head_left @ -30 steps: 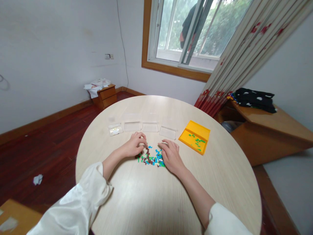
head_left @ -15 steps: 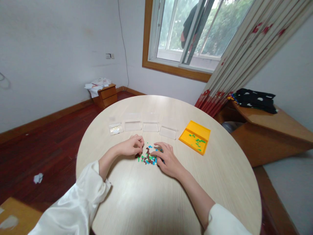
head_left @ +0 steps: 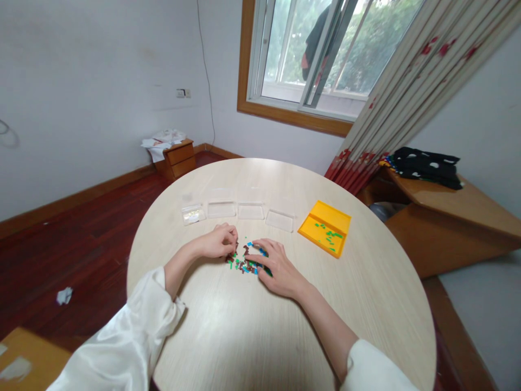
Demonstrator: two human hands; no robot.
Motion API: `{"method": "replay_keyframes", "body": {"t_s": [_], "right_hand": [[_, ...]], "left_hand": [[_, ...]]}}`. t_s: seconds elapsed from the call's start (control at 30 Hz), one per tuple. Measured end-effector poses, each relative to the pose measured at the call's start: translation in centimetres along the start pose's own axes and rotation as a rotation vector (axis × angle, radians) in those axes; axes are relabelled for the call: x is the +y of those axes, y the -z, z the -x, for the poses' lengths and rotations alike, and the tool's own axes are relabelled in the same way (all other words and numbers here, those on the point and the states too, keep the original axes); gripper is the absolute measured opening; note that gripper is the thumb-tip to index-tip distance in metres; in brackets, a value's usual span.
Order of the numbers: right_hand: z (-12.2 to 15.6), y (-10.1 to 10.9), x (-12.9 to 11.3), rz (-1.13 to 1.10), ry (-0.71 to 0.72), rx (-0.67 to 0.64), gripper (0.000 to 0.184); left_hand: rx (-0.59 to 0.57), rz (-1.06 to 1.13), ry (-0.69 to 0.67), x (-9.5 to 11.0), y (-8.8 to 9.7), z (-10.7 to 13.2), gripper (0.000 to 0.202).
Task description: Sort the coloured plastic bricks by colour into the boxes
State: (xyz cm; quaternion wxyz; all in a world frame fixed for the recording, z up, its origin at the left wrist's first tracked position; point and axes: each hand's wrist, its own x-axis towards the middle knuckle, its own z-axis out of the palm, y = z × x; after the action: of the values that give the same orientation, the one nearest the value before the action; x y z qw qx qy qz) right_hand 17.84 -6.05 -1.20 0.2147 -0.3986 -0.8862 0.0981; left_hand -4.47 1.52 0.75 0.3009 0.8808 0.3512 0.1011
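A small heap of tiny green, blue and brown pieces (head_left: 244, 262) lies on the round pale wooden table (head_left: 228, 336). My left hand (head_left: 217, 243) rests at the heap's left edge with its fingers curled together in a pinch; what they hold is too small to make out. My right hand (head_left: 274, 262) lies over the right side of the heap, fingers stretched out and touching the pieces. Beyond my hands stands a row of several clear plastic boxes (head_left: 222, 209). An open yellow box (head_left: 324, 227) with a few green pieces in it sits to the right.
A wooden desk (head_left: 448, 217) with dark spotted cloth (head_left: 425, 164) stands right of the table, beside a curtain (head_left: 391, 103). A small wooden cabinet (head_left: 176, 158) is by the far wall. Crumpled paper (head_left: 63, 296) lies on the dark floor at left.
My right hand has slid left onto the heap and pushed the pieces closer together. My left hand has drawn its fingers tighter at the heap's left edge.
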Motion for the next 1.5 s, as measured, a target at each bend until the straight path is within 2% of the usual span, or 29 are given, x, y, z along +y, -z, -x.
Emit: {"method": "replay_keyframes", "body": {"t_s": [0.23,0.43,0.6,0.8,0.9,1.1,1.5], "right_hand": [[-0.09,0.18,-0.08,-0.004,-0.015,0.074,0.029],[-0.19,0.32,-0.43,-0.002,0.002,0.01,0.037],[-0.16,0.24,-0.47,0.007,-0.007,-0.014,0.036],[-0.11,0.08,-0.35,0.018,-0.007,-0.007,0.037],[-0.15,0.05,-0.42,0.021,-0.004,-0.011,0.04],[-0.32,0.19,-0.75,0.048,-0.021,-0.075,0.041],[-0.29,0.23,-0.88,0.06,-0.016,-0.071,0.042]], "left_hand": [[0.031,0.008,-0.007,0.03,-0.02,0.03,0.022],[0.01,0.046,-0.016,0.3,-0.06,0.07,0.021],[-0.018,0.006,-0.027,0.38,-0.2,-0.05,0.022],[0.039,0.087,-0.045,0.73,0.18,0.21,0.021],[0.021,0.116,-0.064,0.79,0.32,0.32,0.02],[-0.043,0.079,-0.06,0.5,-0.03,0.19,0.019],[-0.035,0.045,-0.053,0.41,-0.08,0.15,0.025]]}}
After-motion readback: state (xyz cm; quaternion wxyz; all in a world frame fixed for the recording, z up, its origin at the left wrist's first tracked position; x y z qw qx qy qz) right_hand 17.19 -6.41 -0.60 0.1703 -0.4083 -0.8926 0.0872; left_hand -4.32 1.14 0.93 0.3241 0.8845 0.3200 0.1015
